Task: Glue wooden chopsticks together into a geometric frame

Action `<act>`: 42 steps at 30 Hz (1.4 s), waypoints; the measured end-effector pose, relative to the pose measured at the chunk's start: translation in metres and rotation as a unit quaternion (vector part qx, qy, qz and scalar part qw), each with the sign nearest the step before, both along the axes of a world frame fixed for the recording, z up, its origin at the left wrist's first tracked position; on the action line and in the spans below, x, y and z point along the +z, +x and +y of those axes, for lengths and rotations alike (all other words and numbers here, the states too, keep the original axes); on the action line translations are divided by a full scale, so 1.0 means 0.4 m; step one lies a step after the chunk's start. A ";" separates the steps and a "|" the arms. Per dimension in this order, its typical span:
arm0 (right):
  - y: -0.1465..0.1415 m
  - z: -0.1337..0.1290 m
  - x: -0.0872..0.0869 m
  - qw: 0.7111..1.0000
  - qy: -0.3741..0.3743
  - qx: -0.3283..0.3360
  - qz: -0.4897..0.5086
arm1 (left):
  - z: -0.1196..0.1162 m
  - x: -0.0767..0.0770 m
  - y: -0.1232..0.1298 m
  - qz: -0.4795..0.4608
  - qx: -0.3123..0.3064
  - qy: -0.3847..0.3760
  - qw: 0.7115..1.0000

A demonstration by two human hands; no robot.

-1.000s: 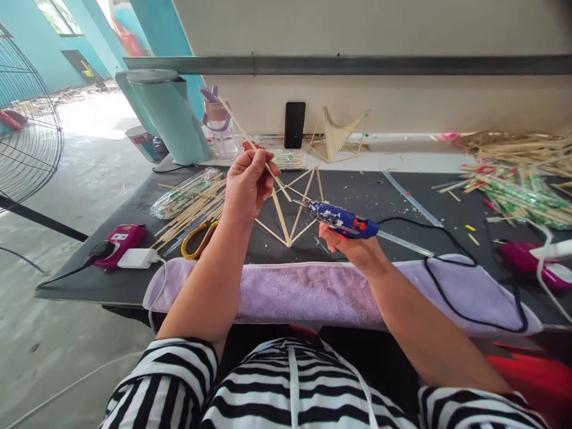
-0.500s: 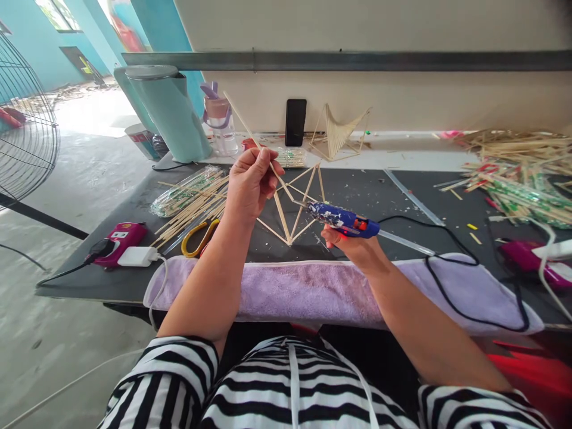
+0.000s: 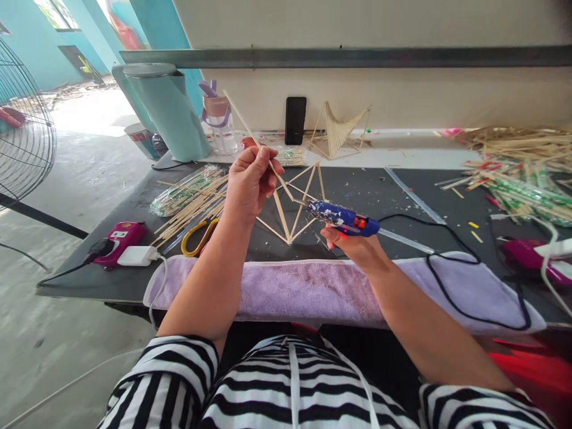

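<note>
Between the thumb and fingers of my left hand (image 3: 254, 179) is a thin wooden stick (image 3: 241, 121), slanting from upper left to lower right. My right hand (image 3: 353, 247) grips a blue hot glue gun (image 3: 344, 218) spotted with white residue; a clear glue stick (image 3: 409, 241) pokes out of its back. The gun's nozzle meets or nearly meets the stick's lower end. Behind and below the hands stands a stick frame (image 3: 281, 217) of joined triangles on the dark table, partly covered by my left hand.
A lilac towel (image 3: 308, 292) lies along the table's front edge. Scissors (image 3: 199, 238), loose sticks (image 3: 192, 205) and a power socket (image 3: 120, 241) are at left. A kettle (image 3: 163, 113), phone (image 3: 295, 121) and finished-looking stick model (image 3: 337, 131) stand behind. A black cord (image 3: 447, 298) crosses at right.
The view has shifted very slightly. Both hands, the stick and the glue gun keep nearly the same positions.
</note>
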State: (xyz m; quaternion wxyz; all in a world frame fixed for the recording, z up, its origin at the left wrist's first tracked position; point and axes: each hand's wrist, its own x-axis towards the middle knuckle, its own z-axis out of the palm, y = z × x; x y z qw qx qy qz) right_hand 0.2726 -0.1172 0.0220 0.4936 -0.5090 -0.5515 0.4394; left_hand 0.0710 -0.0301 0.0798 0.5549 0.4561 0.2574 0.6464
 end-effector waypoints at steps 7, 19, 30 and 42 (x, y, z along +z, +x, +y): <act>0.001 0.000 0.000 1.000 -0.001 -0.002 0.002 | -0.002 0.001 0.000 0.007 0.001 -0.002 1.000; 0.019 0.015 0.000 0.999 0.010 -0.008 -0.029 | -0.011 0.008 -0.025 0.048 -0.118 0.003 0.992; 0.099 0.043 0.002 0.987 0.142 -0.079 0.004 | -0.028 0.009 -0.022 0.309 -0.380 -0.091 0.867; 0.090 0.045 0.003 0.986 0.105 -0.132 0.000 | -0.026 0.001 -0.016 0.364 -0.394 -0.095 0.839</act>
